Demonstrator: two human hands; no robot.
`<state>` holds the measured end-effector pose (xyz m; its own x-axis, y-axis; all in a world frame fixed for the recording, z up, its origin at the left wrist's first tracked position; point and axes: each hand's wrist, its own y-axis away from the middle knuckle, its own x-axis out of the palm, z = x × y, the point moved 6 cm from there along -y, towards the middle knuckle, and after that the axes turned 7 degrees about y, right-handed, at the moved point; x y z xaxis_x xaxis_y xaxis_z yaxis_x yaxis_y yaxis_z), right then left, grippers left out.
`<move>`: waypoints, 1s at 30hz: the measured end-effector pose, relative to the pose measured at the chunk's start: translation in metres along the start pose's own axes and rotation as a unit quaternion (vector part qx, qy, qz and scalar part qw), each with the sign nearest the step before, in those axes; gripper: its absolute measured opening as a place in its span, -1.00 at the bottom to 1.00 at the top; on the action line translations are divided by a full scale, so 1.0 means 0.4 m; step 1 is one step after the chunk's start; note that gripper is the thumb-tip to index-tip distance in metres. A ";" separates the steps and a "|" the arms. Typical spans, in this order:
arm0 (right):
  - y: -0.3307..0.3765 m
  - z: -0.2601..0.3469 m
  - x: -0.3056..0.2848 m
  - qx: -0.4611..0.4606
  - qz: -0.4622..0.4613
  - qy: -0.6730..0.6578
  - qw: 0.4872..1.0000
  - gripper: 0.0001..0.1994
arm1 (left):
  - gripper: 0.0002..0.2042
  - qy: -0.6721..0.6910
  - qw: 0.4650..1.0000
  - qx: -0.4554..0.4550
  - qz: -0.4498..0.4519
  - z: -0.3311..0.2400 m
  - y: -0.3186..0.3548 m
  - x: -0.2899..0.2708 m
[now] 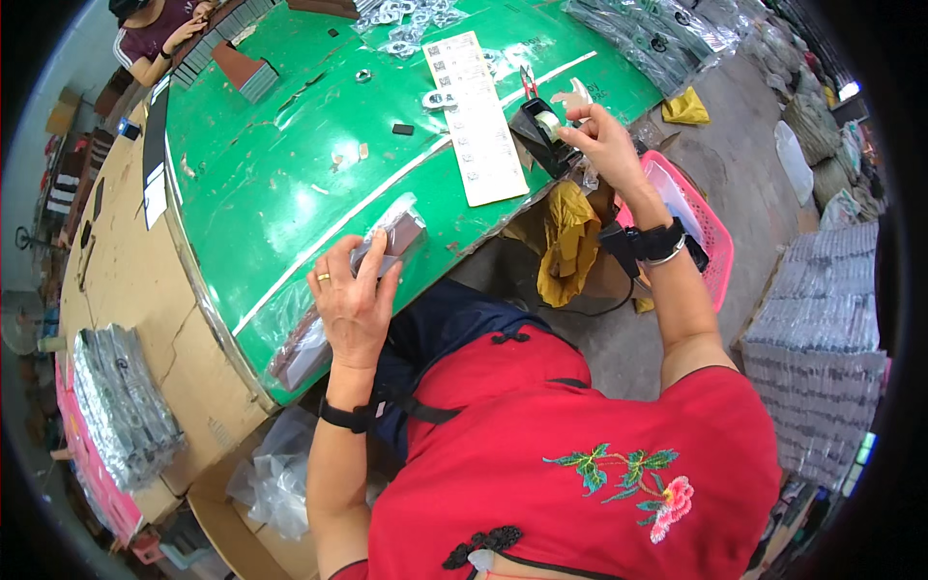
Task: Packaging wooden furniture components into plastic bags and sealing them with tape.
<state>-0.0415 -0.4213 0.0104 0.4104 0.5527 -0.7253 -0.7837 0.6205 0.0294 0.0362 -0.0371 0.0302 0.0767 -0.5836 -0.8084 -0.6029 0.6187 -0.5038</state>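
Observation:
My left hand (354, 298) presses down on a long brown piece in a clear plastic bag (406, 235), its fingers bent over the wrapping. The bagged piece lies along the table's near edge, and part of it is hidden under the hand. My right hand (607, 145) is at a black tape dispenser (537, 135) on the right edge of the table. Thumb and forefinger are drawn together beside the tape roll (548, 124), seemingly on the tape's end; the thin tape itself is hard to see. Red-handled snips (528, 83) stand at the dispenser's far end.
A pale label sheet (474, 121) lies left of the dispenser on the green table (280, 184). Bagged pieces (657, 39) lie at the far right. Below the right edge sits a pink basket (717, 246). A co-worker (159, 39) works at the far left.

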 end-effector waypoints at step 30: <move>0.083 -0.166 0.052 -0.027 -0.126 -0.027 0.991 -0.78 | -0.56 0.007 1.000 -0.009 -0.019 -0.008 -0.001 -0.008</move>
<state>-0.0898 -0.4262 -0.0491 0.6187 0.4142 -0.6676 -0.6768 0.7124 -0.1852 0.0338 -0.0372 0.0339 0.0881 -0.6136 -0.7847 -0.6142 0.5867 -0.5277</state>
